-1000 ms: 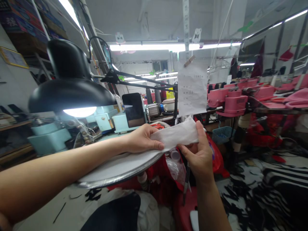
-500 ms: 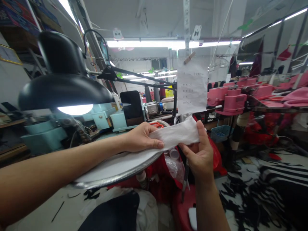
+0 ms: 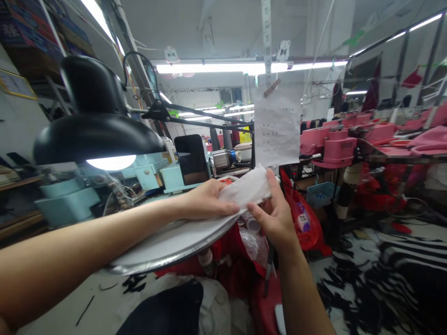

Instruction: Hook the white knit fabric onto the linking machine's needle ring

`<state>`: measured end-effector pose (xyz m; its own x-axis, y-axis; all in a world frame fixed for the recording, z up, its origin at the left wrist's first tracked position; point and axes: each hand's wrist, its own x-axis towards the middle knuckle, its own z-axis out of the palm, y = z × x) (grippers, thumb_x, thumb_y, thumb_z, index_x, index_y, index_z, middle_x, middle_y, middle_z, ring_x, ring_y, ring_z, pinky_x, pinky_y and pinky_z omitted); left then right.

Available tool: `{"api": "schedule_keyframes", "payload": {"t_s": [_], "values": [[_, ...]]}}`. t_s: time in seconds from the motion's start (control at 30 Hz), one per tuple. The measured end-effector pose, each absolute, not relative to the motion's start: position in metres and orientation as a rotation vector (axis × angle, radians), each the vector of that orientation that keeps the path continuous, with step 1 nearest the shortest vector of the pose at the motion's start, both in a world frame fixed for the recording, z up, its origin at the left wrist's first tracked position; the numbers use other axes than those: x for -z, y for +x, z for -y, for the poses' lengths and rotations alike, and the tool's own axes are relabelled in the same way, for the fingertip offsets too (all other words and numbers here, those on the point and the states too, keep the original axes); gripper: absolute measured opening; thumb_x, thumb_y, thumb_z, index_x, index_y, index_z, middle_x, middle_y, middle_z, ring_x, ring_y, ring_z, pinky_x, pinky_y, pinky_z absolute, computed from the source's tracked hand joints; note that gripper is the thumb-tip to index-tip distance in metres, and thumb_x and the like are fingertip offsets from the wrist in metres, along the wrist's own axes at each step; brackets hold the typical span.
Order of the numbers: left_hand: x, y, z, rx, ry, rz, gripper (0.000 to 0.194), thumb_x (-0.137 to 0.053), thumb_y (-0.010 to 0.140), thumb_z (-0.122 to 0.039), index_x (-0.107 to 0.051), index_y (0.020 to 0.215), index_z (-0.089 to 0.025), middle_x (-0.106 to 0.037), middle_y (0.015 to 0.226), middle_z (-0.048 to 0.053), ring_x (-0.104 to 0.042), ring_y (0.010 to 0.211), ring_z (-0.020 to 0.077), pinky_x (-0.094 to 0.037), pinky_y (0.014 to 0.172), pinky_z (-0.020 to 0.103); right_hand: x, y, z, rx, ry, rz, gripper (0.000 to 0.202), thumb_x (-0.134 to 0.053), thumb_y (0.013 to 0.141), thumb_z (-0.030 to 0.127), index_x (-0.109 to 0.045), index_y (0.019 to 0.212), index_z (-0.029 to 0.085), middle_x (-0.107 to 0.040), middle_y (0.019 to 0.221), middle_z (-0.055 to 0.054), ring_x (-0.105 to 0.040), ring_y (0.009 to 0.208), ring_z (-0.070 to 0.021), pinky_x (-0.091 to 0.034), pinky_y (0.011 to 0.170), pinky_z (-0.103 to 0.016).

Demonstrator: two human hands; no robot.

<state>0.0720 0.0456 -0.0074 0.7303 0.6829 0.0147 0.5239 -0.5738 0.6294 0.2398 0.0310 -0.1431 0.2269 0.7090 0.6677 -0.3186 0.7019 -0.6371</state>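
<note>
A strip of white ribbed fabric [image 3: 244, 188] is stretched between my two hands, slanting up to the right. My left hand [image 3: 209, 200] grips its lower left part, thumb on top. At the upper right end, my right hand [image 3: 274, 209] pinches the fabric between thumb and fingers. Beneath my left hand and forearm lies a white rounded surface [image 3: 167, 244] with a shiny ribbed metallic rim. Part of the fabric is hidden behind my fingers.
A black lamp [image 3: 98, 135] hangs at the left. Behind my hands are a dark phone [image 3: 191, 159] and a clipped paper sheet [image 3: 277, 125]. Pink machines [image 3: 337, 149] stand at the right. Red bags [image 3: 307, 223] hang below, and black scraps [image 3: 349, 284] litter the floor.
My right hand has moved left, closer to my left hand, bringing the fabric's end with it. The visible stretch of fabric is shorter. My left hand has barely shifted.
</note>
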Motion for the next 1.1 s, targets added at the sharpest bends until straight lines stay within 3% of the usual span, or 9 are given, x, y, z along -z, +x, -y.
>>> {"api": "schedule_keyframes", "payload": {"t_s": [0.27, 0.47, 0.67, 0.9, 1.1], "values": [[0.016, 0.073, -0.049, -0.470, 2.405, -0.840, 0.040, -0.075, 0.072, -0.049, -0.062, 0.064, -0.011, -0.046, 0.060, -0.004, -0.038, 0.056, 0.0079, -0.032, 0.051, 0.018, 0.153, 0.257, -0.034, -0.715, -0.397, 0.976, 0.099, -0.085, 0.071, 0.026, -0.030, 0.154, 0.028, -0.042, 0.156, -0.007, -0.047, 0.138, -0.0276, -0.041, 0.114, -0.045], [0.017, 0.070, -0.048, -0.469, 2.368, -0.957, 0.040, -0.071, 0.075, -0.050, -0.068, 0.079, -0.010, -0.056, 0.067, 0.000, -0.046, 0.061, 0.0111, -0.033, 0.050, 0.018, 0.153, 0.246, -0.041, -0.709, -0.411, 0.939, 0.090, -0.082, 0.073, 0.023, -0.037, 0.151, 0.028, -0.043, 0.155, -0.008, -0.045, 0.139, -0.0278, -0.035, 0.117, -0.048], [0.012, 0.072, -0.046, -0.452, 2.292, -0.988, 0.032, -0.070, 0.075, -0.041, -0.068, 0.088, -0.011, -0.060, 0.073, -0.001, -0.048, 0.063, 0.0115, -0.036, 0.052, 0.018, 0.152, 0.239, -0.048, -0.745, -0.412, 0.995, 0.083, -0.080, 0.076, 0.029, -0.041, 0.149, 0.024, -0.047, 0.152, -0.009, -0.048, 0.137, -0.0284, -0.036, 0.116, -0.048], [0.014, 0.077, -0.049, -0.453, 2.357, -0.953, 0.033, -0.069, 0.077, -0.045, -0.066, 0.076, -0.012, -0.052, 0.066, -0.003, -0.042, 0.060, 0.0100, -0.033, 0.052, 0.018, 0.144, 0.248, -0.048, -0.793, -0.342, 1.075, 0.093, -0.080, 0.076, 0.030, -0.031, 0.154, 0.024, -0.046, 0.153, -0.010, -0.053, 0.133, -0.0285, -0.046, 0.110, -0.044], [0.020, 0.078, -0.054, -0.474, 2.418, -0.902, 0.043, -0.070, 0.076, -0.053, -0.070, 0.082, -0.011, -0.055, 0.071, -0.002, -0.047, 0.065, 0.0115, -0.036, 0.057, 0.018, 0.157, 0.261, -0.049, -0.773, -0.287, 0.979, 0.097, -0.084, 0.071, 0.021, -0.032, 0.152, 0.033, -0.043, 0.155, -0.005, -0.050, 0.135, -0.0264, -0.041, 0.113, -0.047]]}}
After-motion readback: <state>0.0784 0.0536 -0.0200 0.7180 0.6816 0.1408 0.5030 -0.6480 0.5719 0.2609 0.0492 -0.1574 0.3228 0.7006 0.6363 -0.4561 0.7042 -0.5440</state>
